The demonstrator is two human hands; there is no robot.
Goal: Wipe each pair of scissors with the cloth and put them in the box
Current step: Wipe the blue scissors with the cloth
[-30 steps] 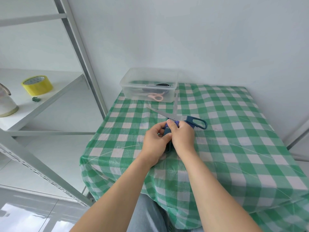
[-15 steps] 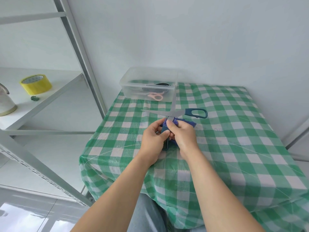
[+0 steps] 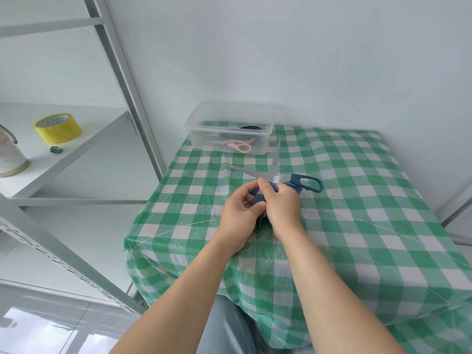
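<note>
While fingers curl: left hand [image 3: 236, 218] grips one handle of teal-handled steel scissors [image 3: 277, 178]; right hand [image 3: 282, 205] pinches small blue cloth [image 3: 273, 187] at pivot.
Scissors: over green-checked table [image 3: 357, 200], blades spread; likely stiff, sharp, so hold by handles.
Clear plastic box [image 3: 204, 141]: just beyond.

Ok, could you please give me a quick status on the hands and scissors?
Left hand grips teal scissors by a handle. Right hand pinches blue cloth at the pivot, blades open. Box behind, pink pair inside; nothing between.
</note>
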